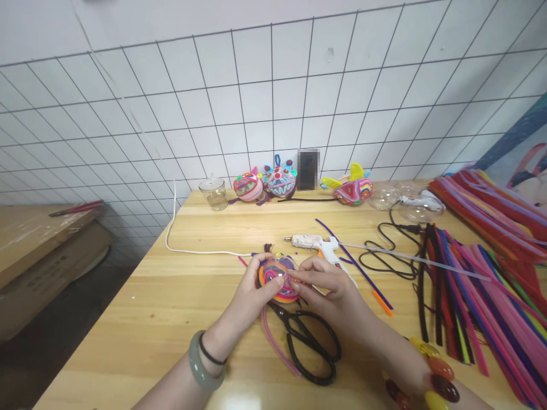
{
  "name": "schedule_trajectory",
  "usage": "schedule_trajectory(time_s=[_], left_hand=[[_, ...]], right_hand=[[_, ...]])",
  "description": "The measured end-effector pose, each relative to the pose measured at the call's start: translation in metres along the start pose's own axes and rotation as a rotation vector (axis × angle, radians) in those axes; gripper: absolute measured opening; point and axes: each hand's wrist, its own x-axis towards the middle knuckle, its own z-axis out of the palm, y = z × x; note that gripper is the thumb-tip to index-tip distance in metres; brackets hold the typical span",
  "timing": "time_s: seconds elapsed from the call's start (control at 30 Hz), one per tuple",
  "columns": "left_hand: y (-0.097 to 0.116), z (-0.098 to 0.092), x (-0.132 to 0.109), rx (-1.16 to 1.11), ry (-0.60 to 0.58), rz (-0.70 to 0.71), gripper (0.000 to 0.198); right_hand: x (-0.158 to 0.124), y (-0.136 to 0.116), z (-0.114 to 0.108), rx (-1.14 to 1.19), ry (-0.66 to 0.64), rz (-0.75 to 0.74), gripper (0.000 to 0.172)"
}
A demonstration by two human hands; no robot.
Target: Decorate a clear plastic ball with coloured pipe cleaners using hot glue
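Observation:
My left hand (260, 282) is wrapped round a ball ornament (280, 293) covered in coiled, multicoloured pipe cleaners, its thumb on the front face. My right hand (322, 285) is closed in a pinch at the ball's right side, on the pink coils; its fingertips partly hide the strand there. A loose pink pipe cleaner (273, 336) runs from under the ball toward the front of the table. Black-handled scissors (314, 344) lie just below the ball, their blades partly hidden. Behind my right hand rests a white glue gun (307, 242) with a long glue stick (410, 259) in it.
Bundles of coloured pipe cleaners (482, 296) cover the right side. A black cable (367, 265) coils nearby. Along the wall stand a glass cup (213, 193), finished ornaments (280, 181), a dark phone-like block (308, 169) and clear plastic balls (421, 208). A white cord (200, 250) lies left.

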Motion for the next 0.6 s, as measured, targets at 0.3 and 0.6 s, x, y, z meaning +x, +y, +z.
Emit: schedule_trajectory(time_s=[0.3,0.6], left_hand=[[-0.0021,-0.0001,0.0001,-0.041,-0.006,-0.012,0.050],[-0.0052,-0.0020,0.0017,-0.059,-0.012,-0.010,0.048]], right_hand=[[-0.0009,0.0031,0.0001,-0.012,-0.015,-0.015,0.031],[-0.0025,0.0024,0.0023,0.044,0.000,0.025,0.033]])
